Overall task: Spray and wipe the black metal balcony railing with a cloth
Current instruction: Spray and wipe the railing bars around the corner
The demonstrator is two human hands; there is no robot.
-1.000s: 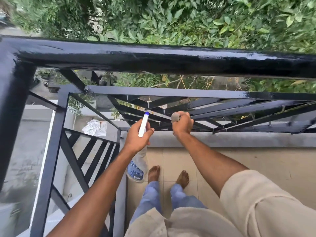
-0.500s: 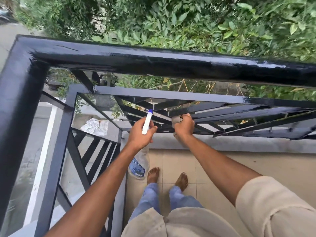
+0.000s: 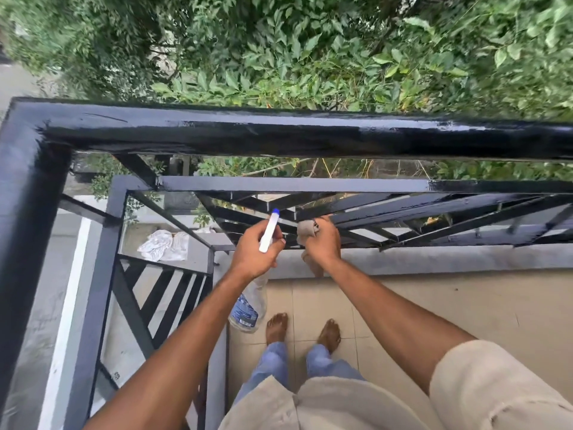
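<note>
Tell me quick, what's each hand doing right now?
Left hand: grips the clear plastic spray bottle with white trigger head.
Right hand: grips the crumpled grey cloth.

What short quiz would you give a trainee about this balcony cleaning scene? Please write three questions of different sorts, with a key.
1. True or false: the left hand grips the spray bottle.
2. Where does the right hand hold the cloth? A: on the top rail. B: against the slanted lower bars. C: on the floor tiles.
3. Fill in: the person's feet are ____.
Key: 1 true; 2 B; 3 bare.
</note>
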